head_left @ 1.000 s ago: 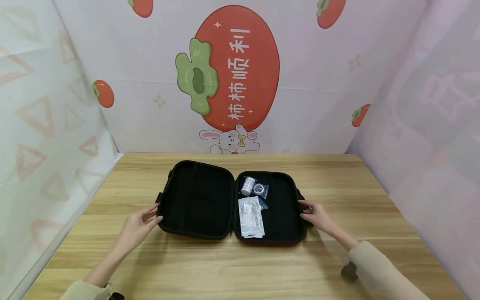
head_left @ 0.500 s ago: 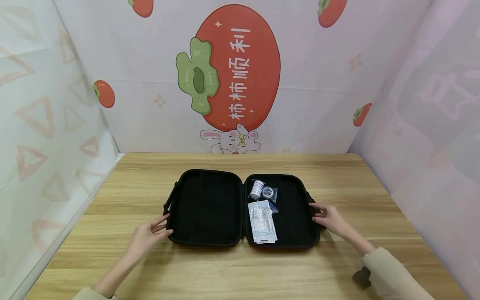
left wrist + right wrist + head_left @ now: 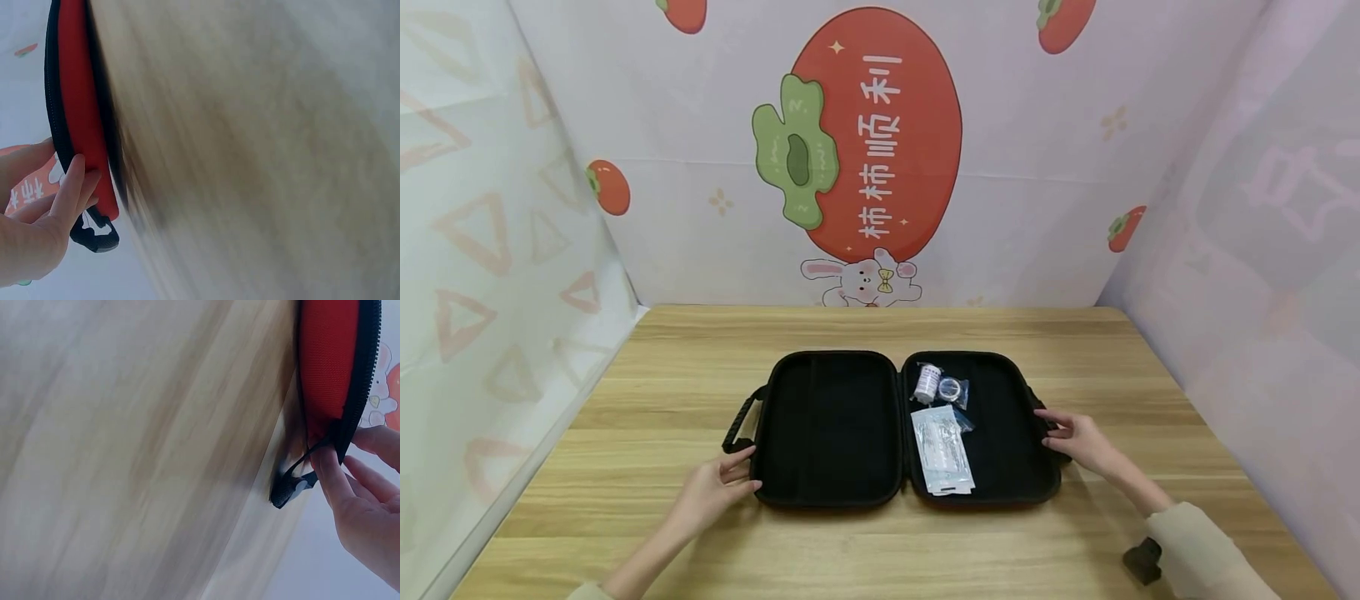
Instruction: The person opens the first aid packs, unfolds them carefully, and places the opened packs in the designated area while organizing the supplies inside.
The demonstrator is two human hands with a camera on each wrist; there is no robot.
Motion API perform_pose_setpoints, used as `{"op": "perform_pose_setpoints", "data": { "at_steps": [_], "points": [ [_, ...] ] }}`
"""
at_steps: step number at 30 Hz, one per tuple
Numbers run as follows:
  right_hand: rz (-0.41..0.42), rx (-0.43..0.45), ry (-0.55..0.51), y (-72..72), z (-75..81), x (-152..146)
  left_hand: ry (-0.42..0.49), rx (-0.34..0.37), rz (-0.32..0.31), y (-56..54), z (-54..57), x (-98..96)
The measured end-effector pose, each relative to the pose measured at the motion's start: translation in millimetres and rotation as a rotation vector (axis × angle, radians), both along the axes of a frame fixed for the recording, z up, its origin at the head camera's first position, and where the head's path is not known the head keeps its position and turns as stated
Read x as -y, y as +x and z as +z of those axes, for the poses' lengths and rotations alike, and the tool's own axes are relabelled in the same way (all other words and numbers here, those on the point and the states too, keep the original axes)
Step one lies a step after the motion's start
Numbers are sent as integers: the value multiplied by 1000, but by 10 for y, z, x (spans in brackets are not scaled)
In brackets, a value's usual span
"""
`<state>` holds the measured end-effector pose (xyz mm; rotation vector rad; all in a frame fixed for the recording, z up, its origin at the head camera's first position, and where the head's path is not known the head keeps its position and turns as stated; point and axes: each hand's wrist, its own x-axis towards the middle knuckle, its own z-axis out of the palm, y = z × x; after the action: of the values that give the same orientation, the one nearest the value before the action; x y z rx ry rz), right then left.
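A zip case (image 3: 827,433) lies spread like a book on the table, black inside; both wrist views show its red shell (image 3: 80,81) and black zip edge. My left hand (image 3: 711,492) pinches the left half's outer edge, below a black carry handle (image 3: 741,421). On the opposite side, my right hand (image 3: 1086,442) grips the right half's rim, beside a black strap (image 3: 284,492). Inside the right half are white printed packets (image 3: 942,450), a white wrapped roll (image 3: 927,383) and a ring-shaped roll in a clear bluish bag (image 3: 952,390). Something blue is partly hidden under the packets.
The case rests on a wood-grain table (image 3: 865,550). A printed cloth backdrop (image 3: 1037,208) hangs behind the table, with more cloth at both sides. Below the right forearm is a small dark object (image 3: 1142,560), partly covered by the sleeve.
The case has moved right and nearer to me, with both hands still holding its edges. Its left half, slightly tilted before, now lies flatter. The contents moved along with it.
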<state>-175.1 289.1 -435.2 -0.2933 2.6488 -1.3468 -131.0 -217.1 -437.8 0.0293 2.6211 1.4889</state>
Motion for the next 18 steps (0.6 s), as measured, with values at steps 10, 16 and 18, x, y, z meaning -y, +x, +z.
{"op": "perform_pose_setpoints", "data": {
  "at_steps": [10, 16, 18],
  "points": [
    [7, 2, -2, 36, -3, -146, -57, -16, -52, 52, -43, -86],
    [5, 18, -15, 34, -25, -183, -86, -37, -168, 37, -5, -49],
    [5, 13, -20, 33, -31, -179, -146, -56, -214, 15, 34, -39]
  ]
}}
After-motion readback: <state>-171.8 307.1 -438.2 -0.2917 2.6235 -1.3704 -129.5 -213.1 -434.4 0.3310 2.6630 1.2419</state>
